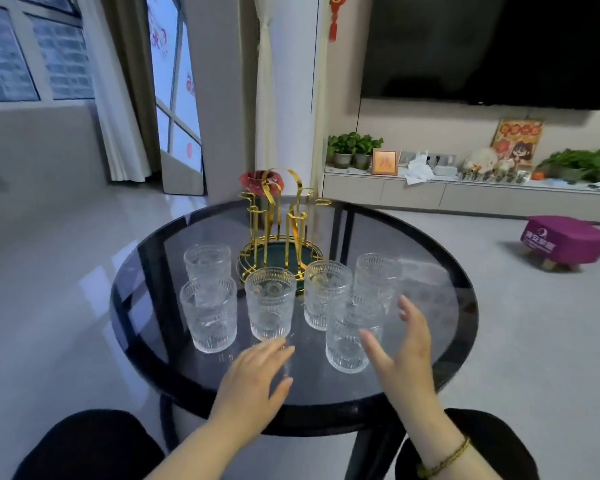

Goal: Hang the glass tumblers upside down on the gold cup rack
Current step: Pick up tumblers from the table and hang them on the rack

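Note:
Several clear patterned glass tumblers stand upright on a round dark glass table (430, 299). The gold cup rack (280, 216) with a green base rises behind them, its arms bare. My left hand (253, 379) hovers open just in front of the middle tumbler (270, 303), fingers near its base. My right hand (400, 355) is open, its thumb and fingers spread beside the nearest right tumbler (347, 337), not closed on it. Further tumblers stand at the left (209, 317) and back right (377, 278).
A red flower-shaped object (257, 180) sits behind the rack. On the floor to the right is a purple stool (565, 239). A low white cabinet (465, 195) with plants lines the far wall under a dark TV. My knees are below the table's near edge.

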`<state>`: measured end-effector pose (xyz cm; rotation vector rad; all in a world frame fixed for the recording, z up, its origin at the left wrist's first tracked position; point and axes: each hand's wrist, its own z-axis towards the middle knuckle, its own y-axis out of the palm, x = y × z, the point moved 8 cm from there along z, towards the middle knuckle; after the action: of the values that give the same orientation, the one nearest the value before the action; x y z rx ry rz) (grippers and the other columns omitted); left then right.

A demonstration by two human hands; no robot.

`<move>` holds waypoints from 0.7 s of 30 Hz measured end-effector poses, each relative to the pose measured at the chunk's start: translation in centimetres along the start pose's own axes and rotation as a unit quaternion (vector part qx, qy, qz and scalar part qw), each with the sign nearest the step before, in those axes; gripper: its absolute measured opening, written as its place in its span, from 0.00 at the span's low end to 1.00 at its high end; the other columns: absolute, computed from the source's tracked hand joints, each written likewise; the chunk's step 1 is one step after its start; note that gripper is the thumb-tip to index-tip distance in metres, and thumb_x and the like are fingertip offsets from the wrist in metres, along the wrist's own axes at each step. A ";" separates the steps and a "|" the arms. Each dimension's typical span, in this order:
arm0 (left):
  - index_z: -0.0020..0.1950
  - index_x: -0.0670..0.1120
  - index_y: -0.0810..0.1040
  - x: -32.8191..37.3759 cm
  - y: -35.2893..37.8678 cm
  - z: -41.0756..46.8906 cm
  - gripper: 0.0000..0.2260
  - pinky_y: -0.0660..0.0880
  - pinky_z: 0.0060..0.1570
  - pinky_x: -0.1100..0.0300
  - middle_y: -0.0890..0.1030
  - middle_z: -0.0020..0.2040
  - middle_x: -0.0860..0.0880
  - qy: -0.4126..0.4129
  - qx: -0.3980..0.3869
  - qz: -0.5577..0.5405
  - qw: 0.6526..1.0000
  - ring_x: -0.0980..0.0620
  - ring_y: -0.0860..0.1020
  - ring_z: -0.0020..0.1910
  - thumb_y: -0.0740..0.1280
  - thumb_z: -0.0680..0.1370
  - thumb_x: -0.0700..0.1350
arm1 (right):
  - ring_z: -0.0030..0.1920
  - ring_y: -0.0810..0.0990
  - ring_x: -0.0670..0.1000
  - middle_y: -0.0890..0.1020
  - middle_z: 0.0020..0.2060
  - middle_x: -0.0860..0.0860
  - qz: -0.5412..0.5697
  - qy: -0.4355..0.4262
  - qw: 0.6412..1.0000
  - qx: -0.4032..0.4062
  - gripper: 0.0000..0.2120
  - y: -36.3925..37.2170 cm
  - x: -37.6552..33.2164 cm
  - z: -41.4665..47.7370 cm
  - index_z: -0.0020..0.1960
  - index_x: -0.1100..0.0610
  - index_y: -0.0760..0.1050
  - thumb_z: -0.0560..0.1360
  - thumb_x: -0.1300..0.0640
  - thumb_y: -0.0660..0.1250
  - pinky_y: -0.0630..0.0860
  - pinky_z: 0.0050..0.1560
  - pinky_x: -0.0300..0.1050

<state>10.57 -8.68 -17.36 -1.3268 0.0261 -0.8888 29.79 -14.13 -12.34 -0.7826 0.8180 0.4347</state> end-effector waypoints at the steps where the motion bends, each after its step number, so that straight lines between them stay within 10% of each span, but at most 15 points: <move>1: 0.70 0.55 0.57 -0.3 0.7 0.2 0.22 0.48 0.70 0.63 0.58 0.73 0.56 -0.006 -0.016 0.020 1.000 0.59 0.54 0.72 0.58 0.77 0.53 | 0.64 0.66 0.54 0.68 0.63 0.53 0.015 0.025 0.999 -0.021 0.38 1.0 1.1 -0.8 0.67 0.58 0.58 0.64 0.56 0.73 0.61 0.64 0.46; 12: 0.71 0.55 0.52 -1.6 3.4 1.0 0.23 0.41 0.71 0.58 0.50 0.75 0.54 -0.001 -0.099 0.119 0.988 0.58 0.46 0.73 0.51 0.77 0.57 | 0.62 0.72 0.57 0.70 0.67 0.56 -0.057 0.140 0.986 -0.075 0.55 5.8 4.9 -1.6 0.70 0.49 0.38 0.59 0.47 0.75 0.74 0.55 0.49; 21: 0.71 0.55 0.54 -1.3 3.1 0.9 0.23 0.40 0.71 0.59 0.51 0.75 0.54 -0.004 -0.090 0.099 0.991 0.58 0.47 0.73 0.52 0.77 0.57 | 0.55 0.76 0.58 0.78 0.53 0.54 -0.076 0.154 0.984 -0.045 0.36 5.6 4.9 -1.4 0.60 0.53 0.58 0.59 0.48 0.73 0.75 0.49 0.48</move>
<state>11.81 -7.24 -20.26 -1.4678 0.2318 -0.7254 28.71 -11.31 -19.33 -1.0049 1.0214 0.2165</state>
